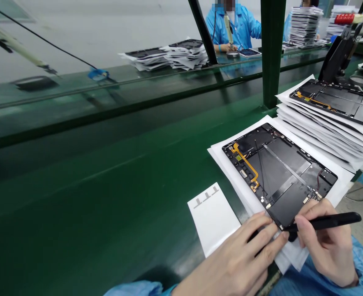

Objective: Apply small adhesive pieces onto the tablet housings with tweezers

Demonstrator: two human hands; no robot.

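Note:
An opened tablet housing point(292, 172), black with an orange flex cable point(248, 166) and a grey ribbon strip, lies on white sheets point(221, 160). My left hand point(239, 250) rests at its near edge, fingers stretched out and slightly apart, thumb hidden. The left fingertips are close to the housing's near corner. My right hand point(326, 242) grips black tweezers point(335, 221), whose tip points at that same corner beside the left index finger. Left of the housing lies a white card point(213, 222) with small grey strips along its top.
A stack of housings between white sheets point(320, 131) stands at the right, with a black holder point(335, 57) with a red-handled tool behind it. A green post point(270, 53) rises from the green bench point(107, 197). Beyond the divider, a person in blue point(246, 24) works near more stacks.

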